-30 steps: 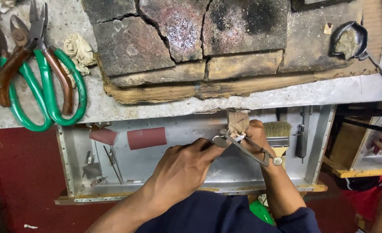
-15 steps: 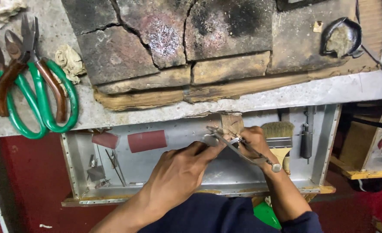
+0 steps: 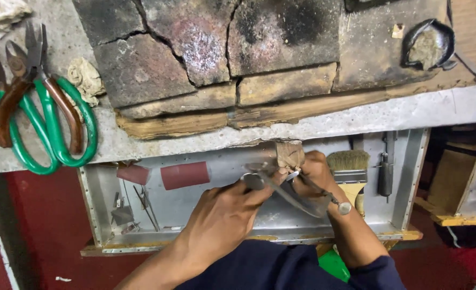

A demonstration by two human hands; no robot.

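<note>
My left hand reaches in from the lower left and grips a flat grey metal tool that slants down to the right. My right hand is pressed against a small wooden peg that sticks out under the bench edge. It pinches a thin metal tool whose round knob end pokes out by the wrist. The two tools cross just below the peg. Whatever small piece lies between the fingertips is hidden. Both hands hover over an open metal drawer.
Inside the drawer lie a bristle brush, two red rolls and small metal bits. On the bench sit cracked, charred bricks, green-handled shears, brown-handled pliers, a cloth wad and a dark dish.
Both hands stay at the wooden peg, the tools shifting only slightly against each other. The view has drifted a little.
</note>
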